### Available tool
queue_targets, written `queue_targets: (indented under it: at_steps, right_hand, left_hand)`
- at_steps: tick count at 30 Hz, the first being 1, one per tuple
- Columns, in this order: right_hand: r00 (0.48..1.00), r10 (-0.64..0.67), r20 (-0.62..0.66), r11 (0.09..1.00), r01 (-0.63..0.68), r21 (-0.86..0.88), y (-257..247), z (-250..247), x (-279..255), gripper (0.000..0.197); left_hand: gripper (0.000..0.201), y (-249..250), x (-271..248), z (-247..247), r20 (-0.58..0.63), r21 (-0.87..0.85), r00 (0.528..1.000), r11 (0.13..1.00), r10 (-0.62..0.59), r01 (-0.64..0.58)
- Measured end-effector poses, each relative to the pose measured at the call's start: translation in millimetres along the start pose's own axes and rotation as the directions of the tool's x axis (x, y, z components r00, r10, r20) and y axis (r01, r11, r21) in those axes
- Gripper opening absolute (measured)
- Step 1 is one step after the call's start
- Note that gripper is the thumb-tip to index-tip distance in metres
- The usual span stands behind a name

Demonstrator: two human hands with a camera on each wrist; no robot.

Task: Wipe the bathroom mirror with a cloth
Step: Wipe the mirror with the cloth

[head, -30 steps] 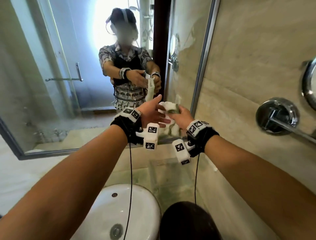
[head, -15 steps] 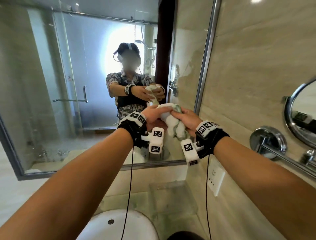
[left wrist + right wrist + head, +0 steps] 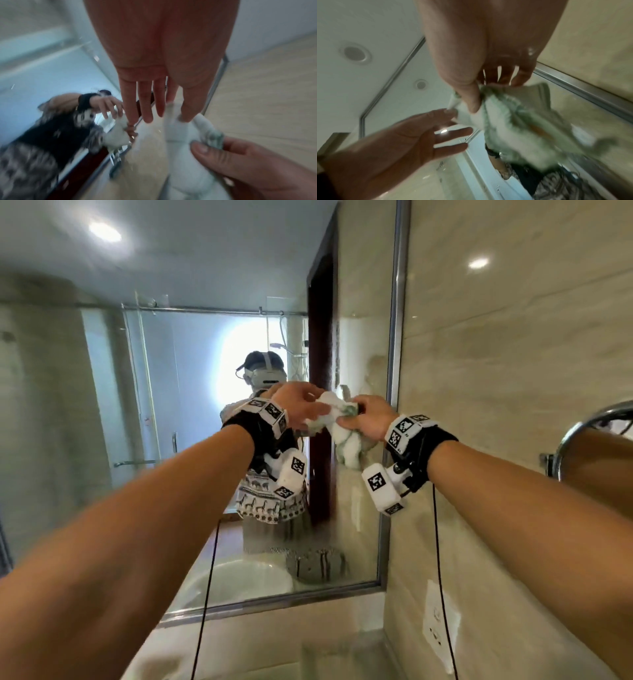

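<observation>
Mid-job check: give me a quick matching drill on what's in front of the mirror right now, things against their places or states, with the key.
Things:
1. cloth
2. left hand
3. right hand
4. wall socket

Places or states:
A. on the tiled wall below the mirror's right corner
B. fingers mostly straight, thumb and forefinger pinching an edge
C. bunched, held between both hands
D. thumb and fingers curled round a green-trimmed corner

Pairs: 1-C, 2-B, 3-D, 4-A
</observation>
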State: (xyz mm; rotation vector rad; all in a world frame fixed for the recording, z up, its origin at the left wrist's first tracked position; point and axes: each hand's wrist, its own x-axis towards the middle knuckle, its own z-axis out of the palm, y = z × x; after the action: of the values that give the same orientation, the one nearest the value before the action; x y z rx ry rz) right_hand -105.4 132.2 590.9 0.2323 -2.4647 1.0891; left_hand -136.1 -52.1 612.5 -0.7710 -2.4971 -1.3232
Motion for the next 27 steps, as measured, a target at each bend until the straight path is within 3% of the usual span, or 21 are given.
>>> queue_targets:
  at_steps: [2, 5, 11, 16, 21, 26, 27]
  right_hand:
    - [0.987, -0.056, -0.149, 0.984, 0.029, -0.176, -12.5, -17.4, 17.2, 0.035]
    - [0.936, -0.134, -0.326, 0.916, -0.009, -0.401, -24.7, -40.4, 47.0, 0.033]
    - [0.858, -0.232, -0.458, 0.920, 0.040, -0.390, -38.8, -60.5, 104.5, 0.042]
    - [0.802, -0.343, -0.489, 0.898, 0.126, -0.422, -39.0, -71.1, 144.5, 0.047]
    - [0.752, -0.388, -0.532, 0.900, 0.185, -0.395, -41.0, -76.8, 181.9, 0.046]
    - [0.611, -0.482, -0.629, 0.868, 0.231, -0.440, -58.9, -81.0, 224.0, 0.042]
    - [0.605, -0.485, -0.631, 0.866, 0.231, -0.444, -62.7, -80.3, 234.6, 0.042]
  left_hand:
    - [0.048, 16.5, 20.9, -25.7, -0.115, 0.293, 0.991, 0.955, 0.071, -0.035]
    - [0.052, 36.5, 48.5, -58.8, -0.239, 0.505, 0.960, 0.863, 0.144, -0.004]
    - [0.074, 41.7, 96.0, -85.5, -0.305, 0.807, 0.922, 0.579, 0.237, 0.118]
    - [0.070, 33.3, 135.3, -90.2, -0.355, 0.872, 0.887, 0.447, 0.296, 0.199]
    - [0.105, 17.3, 160.5, -87.7, -0.323, 0.907, 0.889, 0.373, 0.324, 0.194]
    - [0.147, -9.7, 192.8, -84.8, -0.335, 0.913, 0.914, 0.320, 0.230, 0.254]
    - [0.152, -15.1, 197.9, -83.8, -0.347, 0.911, 0.910, 0.312, 0.229, 0.269]
